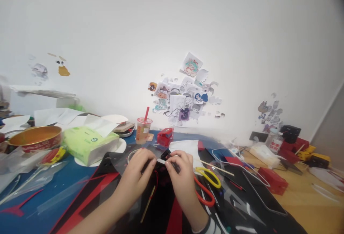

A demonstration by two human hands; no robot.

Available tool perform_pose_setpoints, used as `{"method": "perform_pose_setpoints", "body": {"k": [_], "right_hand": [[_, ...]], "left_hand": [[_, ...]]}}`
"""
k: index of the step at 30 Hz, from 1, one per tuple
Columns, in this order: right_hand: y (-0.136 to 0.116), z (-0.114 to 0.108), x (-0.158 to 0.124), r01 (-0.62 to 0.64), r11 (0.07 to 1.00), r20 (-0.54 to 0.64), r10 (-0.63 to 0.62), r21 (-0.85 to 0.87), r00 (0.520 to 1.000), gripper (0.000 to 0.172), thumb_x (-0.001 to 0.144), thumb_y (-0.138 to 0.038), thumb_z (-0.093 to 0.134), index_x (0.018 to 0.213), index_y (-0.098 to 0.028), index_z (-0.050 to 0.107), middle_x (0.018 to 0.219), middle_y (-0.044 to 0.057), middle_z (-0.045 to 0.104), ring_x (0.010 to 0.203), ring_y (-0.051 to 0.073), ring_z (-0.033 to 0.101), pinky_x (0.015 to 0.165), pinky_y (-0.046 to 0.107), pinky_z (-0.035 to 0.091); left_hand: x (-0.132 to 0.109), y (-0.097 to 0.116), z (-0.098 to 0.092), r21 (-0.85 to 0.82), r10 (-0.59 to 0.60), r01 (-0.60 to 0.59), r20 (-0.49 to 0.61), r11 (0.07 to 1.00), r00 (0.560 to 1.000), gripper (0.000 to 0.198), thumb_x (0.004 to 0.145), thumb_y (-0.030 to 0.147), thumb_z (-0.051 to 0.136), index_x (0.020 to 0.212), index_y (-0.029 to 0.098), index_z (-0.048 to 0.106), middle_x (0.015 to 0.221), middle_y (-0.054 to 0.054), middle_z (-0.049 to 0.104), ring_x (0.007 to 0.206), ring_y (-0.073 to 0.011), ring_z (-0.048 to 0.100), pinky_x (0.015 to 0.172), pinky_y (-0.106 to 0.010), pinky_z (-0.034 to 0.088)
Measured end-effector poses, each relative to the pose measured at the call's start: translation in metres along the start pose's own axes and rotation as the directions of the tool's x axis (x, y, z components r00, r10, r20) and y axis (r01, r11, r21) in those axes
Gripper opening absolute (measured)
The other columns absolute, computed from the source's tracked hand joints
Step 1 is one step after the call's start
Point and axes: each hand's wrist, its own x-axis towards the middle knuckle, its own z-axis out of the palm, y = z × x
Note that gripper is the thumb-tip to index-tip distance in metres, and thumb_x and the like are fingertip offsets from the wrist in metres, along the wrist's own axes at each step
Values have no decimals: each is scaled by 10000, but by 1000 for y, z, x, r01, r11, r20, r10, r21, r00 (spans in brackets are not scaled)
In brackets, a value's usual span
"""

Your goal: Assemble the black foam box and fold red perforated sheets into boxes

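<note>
My left hand (139, 167) and my right hand (180, 167) are raised close together over the dark, cluttered work surface. A small white strip (161, 161) spans the gap between their fingertips. Thumb and index finger of my right hand pinch its right end. My left fingers are curled and pressed together at its left end. Just behind the strip is a small black piece (166, 154), partly hidden by my right fingers. Scissors with a yellow handle loop (209, 177) and an orange-red loop (205, 194) lie right of my right hand, their blades hidden.
A drink cup with a red straw (143, 130) and a red object (165, 137) stand behind my hands. At left are a green tissue pack (90, 142) and a gold bowl (36, 137). A phone (264, 192), a white cable and a red box (272, 181) lie right.
</note>
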Motion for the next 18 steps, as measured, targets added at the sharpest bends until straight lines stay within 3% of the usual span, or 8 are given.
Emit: {"method": "perform_pose_setpoints", "body": {"k": [7,12,15,18], "right_hand": [[1,0,-4,185,925,-143,-243,-333,959,180,810,-207,575,965,-220,665,991,72,611,933,238,494,822,399,371],[1,1,-6,239,876,-154,-328,-420,932,325,842,-253,536,1151,-156,565,1041,127,590,944,256,483,813,420,371],[-2,-1,-7,321,844,-106,-400,-430,910,192,865,-215,495,1002,-205,629,991,91,608,905,235,496,832,421,350],[-6,-2,-9,385,811,-57,-454,-440,889,182,870,-169,475,861,-234,644,918,45,637,856,213,515,885,441,285]], "left_hand": [[1,2,5,-68,-108,106,-19,992,994,189,871,305,382,784,221,527,814,-33,618,793,-196,584,686,-288,463],[-2,5,8,-58,-108,107,-22,993,994,169,865,272,394,761,217,516,768,-16,593,733,-173,569,677,-274,453],[-2,7,9,-52,-93,92,-13,994,996,172,862,258,391,741,212,503,733,-9,568,698,-164,550,660,-269,448],[-3,9,10,-45,-64,64,12,997,998,183,867,251,379,736,208,501,716,-9,555,683,-162,542,644,-266,447]]}}
